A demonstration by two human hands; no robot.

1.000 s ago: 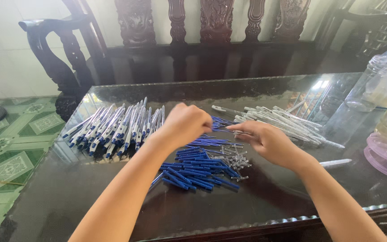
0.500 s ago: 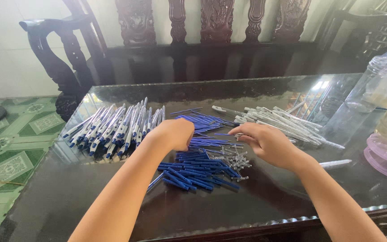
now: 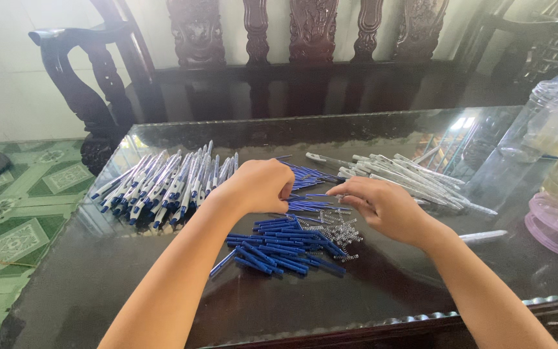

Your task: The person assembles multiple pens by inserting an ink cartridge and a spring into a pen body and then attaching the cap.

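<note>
A person is sitting at a dark glass-topped surface point(image 3: 163, 284) and working on ballpoint pens in parts. The left hand point(image 3: 259, 186) is curled into a loose fist, its fingers closed over the far end of the heap of blue inner pieces point(image 3: 285, 242); whether it is gripping one cannot be told, since the knuckles are hiding the fingertips. The right hand point(image 3: 382, 205) is lying just beside it, fingers bent and pinching toward a thin part between the two hands, too small to make out.

Judging by how things are lying, the work is standing somewhere in the middle. A row of finished-looking white pens with blue ends point(image 3: 163, 184) is lying side by side to the left, well apart from the loose parts. To the right, a bundle of white barrels point(image 3: 402, 174) is waiting, and a scatter of small metal springs point(image 3: 340, 229) is touching the blue heap. One white barrel point(image 3: 482, 236) is lying alone near the right wrist. Plenty of loose pieces are remaining.
</note>
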